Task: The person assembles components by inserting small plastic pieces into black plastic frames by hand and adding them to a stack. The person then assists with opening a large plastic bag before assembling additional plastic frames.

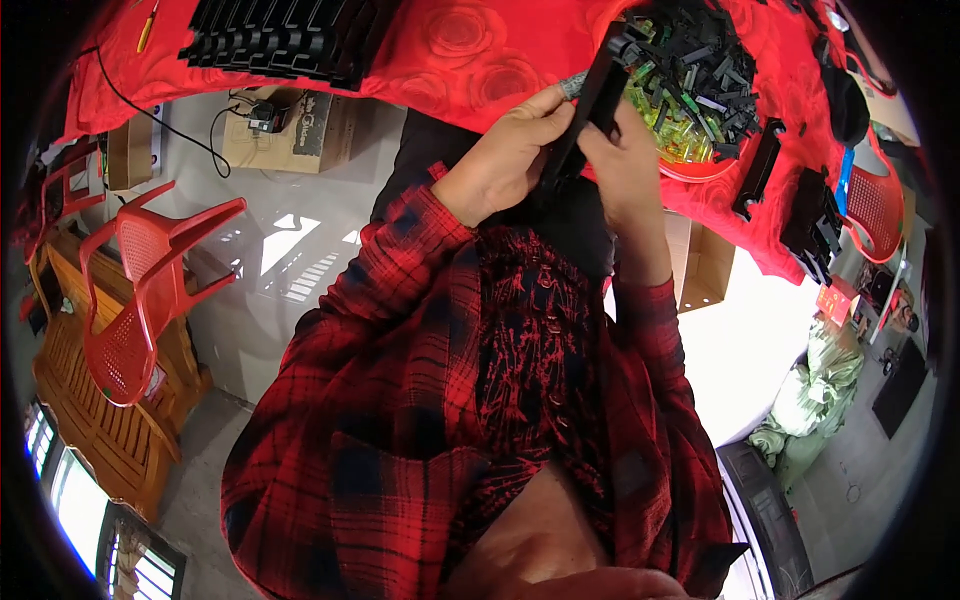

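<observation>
A long, narrow black plastic part (598, 92) is held upright at a slant between my hands, above my lap at the table's front edge. My left hand (510, 155) is closed at its left side. A small grey-green piece (573, 86) shows at that hand's fingertips; its kind cannot be made out. My right hand (628, 170) is wrapped round the part's right side, fingers partly hidden. Just beyond it, a round red tray (698, 174) holds a heap of small black pieces (715, 75) and yellow-green clear pieces (675, 140).
A row of black plastic parts (285, 45) lies at the far left of the red-covered table (470, 50), near a screwdriver (148, 28). More black parts (760, 168) lie right of the tray. A red chair (150, 260) and cardboard boxes (318, 135) stand on the floor.
</observation>
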The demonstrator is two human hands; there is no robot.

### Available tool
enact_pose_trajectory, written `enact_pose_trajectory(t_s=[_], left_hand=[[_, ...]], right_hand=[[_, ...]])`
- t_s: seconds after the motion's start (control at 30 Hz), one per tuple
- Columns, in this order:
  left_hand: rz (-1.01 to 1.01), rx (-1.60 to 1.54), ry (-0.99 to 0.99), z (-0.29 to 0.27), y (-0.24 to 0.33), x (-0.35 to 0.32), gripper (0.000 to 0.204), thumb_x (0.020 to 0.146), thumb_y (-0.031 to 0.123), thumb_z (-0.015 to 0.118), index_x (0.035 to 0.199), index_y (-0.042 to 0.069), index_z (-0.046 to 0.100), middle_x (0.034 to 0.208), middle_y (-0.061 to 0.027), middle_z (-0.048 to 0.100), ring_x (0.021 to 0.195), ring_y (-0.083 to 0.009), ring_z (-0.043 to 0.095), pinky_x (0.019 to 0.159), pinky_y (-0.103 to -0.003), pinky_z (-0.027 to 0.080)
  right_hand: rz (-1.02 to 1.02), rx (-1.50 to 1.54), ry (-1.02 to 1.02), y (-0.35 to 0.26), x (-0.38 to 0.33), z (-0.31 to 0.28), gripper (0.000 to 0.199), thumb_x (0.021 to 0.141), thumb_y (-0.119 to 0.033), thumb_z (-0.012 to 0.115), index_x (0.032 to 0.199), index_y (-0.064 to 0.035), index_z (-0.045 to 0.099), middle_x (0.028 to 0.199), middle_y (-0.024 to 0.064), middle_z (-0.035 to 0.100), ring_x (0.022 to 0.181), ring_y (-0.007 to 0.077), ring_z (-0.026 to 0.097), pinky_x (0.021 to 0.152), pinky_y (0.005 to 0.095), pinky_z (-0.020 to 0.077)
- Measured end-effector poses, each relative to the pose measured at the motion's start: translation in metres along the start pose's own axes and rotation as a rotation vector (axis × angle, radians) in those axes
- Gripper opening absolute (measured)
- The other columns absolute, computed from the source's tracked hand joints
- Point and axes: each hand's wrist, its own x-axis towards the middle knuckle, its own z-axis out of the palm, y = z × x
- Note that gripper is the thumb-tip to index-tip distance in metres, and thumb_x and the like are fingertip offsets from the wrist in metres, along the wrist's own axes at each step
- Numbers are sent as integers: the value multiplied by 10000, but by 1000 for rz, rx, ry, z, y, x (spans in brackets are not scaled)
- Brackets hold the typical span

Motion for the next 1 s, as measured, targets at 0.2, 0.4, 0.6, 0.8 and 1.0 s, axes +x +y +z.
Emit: enact_pose_trajectory(t_s=[0.2,0.4,0.6,0.8,1.0], left_hand=[[18,80,-95,4,12,-3,414,1004,110,566,1405,63,476,1161,-20,601,995,-75,596,847,-242,534],[238,317,-39,18,7,-12,550,886,43,708,1395,56,498,1128,-16,527,1000,-97,556,869,-251,510],[480,837,88,26,5,-16,603,816,58,787,1362,71,531,1118,-12,441,1027,-123,480,912,-256,458],[568,1054,129,34,8,-25,624,820,83,782,1383,64,514,1110,-42,453,1076,-145,487,929,-283,461],[255,465,87,11,-2,-13,625,871,28,716,1445,92,476,1144,-3,536,1047,-108,525,923,-255,465]], right_hand=[[29,443,-5,-14,-2,-13,178,935,-16,602,1110,20,609,1051,93,683,956,149,642,872,276,496],[99,706,-108,-5,-1,-17,264,951,-17,597,1207,42,567,1162,165,659,1041,239,661,956,362,528],[169,975,-189,10,0,-18,351,930,-15,618,1266,29,522,1193,173,629,1080,281,651,982,423,545],[153,1058,-217,13,0,-15,376,919,-9,626,1277,19,514,1188,164,626,1084,277,647,985,426,539],[135,791,-109,1,-1,-12,265,926,4,609,1184,32,554,1126,120,649,1033,217,648,935,357,524]])
